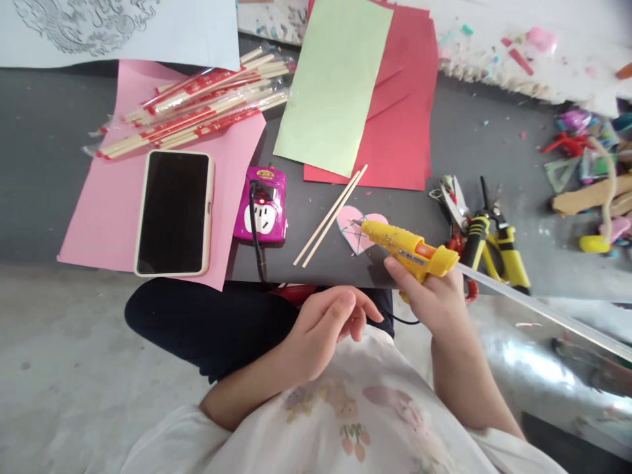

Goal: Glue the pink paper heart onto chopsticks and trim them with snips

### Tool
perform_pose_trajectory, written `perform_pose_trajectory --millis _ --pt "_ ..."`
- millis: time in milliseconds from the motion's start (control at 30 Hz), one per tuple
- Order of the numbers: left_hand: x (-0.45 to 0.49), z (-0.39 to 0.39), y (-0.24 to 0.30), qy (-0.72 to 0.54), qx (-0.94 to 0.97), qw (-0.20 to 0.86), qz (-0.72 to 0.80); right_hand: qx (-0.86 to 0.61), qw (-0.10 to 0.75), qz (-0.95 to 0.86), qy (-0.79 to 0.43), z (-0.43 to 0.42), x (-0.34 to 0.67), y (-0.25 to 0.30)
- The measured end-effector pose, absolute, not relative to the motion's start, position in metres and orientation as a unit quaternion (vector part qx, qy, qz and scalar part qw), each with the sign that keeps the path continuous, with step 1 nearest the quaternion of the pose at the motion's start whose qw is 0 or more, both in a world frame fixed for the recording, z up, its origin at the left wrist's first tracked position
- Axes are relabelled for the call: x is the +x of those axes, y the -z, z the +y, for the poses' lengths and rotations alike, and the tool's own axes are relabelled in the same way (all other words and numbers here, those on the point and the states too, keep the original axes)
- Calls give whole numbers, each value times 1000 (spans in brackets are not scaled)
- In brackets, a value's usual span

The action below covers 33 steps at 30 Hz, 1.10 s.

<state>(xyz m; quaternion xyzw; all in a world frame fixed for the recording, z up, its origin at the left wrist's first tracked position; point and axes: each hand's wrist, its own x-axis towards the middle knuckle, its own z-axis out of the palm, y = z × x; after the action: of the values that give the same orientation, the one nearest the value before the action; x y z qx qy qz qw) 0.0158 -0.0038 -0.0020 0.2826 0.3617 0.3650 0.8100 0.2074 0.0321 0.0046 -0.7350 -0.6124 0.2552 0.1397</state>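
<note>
My right hand (437, 299) grips a yellow glue gun (407, 248), its nozzle over a pink paper heart (356, 227) at the front edge of the dark table (39, 164). A clear glue stick (543, 309) juts from the gun's back to the right. Two bare wooden sticks (330, 216) lie just left of the heart. My left hand (328, 326) rests near my lap with the fingers loosely curled and nothing in them.
A phone (174, 212) lies on pink paper (237, 148) beside a purple power socket (261, 205). Wrapped chopsticks (197, 108), green paper (336, 82) on red paper (402, 99), pliers and cutters (486, 237) and craft scraps (587, 164) crowd the table.
</note>
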Motion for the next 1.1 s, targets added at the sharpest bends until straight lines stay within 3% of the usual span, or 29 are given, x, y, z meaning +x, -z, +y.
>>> perform_pose_trajectory --millis 500,1100 --pt "15 -3 -1 -356 284 807 375 -743 154 -600 -253 31 206 -6" --pt "17 -3 -4 -353 293 810 366 -713 216 -567 -351 30 205 -7"
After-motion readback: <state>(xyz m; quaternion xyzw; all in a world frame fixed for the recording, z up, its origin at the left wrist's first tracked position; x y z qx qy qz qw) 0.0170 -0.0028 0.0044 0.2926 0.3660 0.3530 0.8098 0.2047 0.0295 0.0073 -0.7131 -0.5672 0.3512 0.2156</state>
